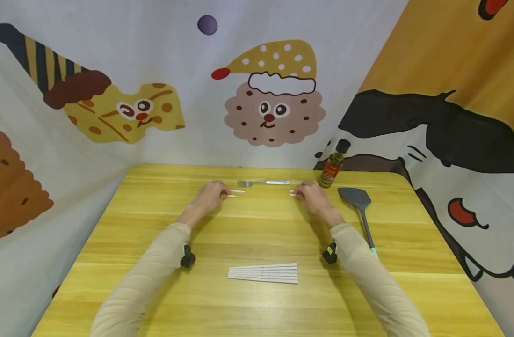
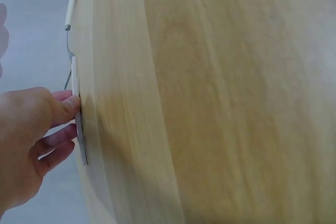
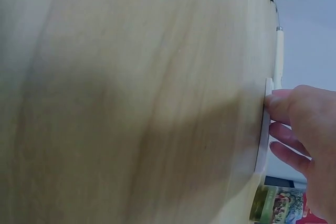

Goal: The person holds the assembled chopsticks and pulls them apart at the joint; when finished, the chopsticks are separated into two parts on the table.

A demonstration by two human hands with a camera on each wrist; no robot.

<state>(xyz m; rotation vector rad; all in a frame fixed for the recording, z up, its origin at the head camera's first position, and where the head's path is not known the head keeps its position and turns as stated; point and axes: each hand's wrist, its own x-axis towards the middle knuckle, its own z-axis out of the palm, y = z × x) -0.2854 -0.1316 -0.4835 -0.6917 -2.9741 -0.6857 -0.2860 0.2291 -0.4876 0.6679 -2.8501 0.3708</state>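
Observation:
Near the back of the table, my left hand [image 1: 209, 195] pinches a thin white strip [image 2: 81, 142] between thumb and forefinger, its other fingers loosely bent. Two pale tips [image 1: 238, 191] stick out from that hand in the head view. Across from it, my right hand [image 1: 313, 196] pinches another white strip [image 3: 261, 148] near its far end, low over the tabletop. Short pale ends show past those fingertips too. Between and just behind the hands lies a fork [image 1: 277, 182] with a white handle. Several white strips [image 1: 263, 273] lie side by side in a slight fan nearer the front.
A bottle [image 1: 331, 169] with a dark cap and red label stands behind the right hand. Right of that hand lies a grey spatula [image 1: 356, 197], its handle partly behind the forearm. A printed cloth [image 1: 189, 93] hangs along the back edge of the wooden table [image 1: 252, 229].

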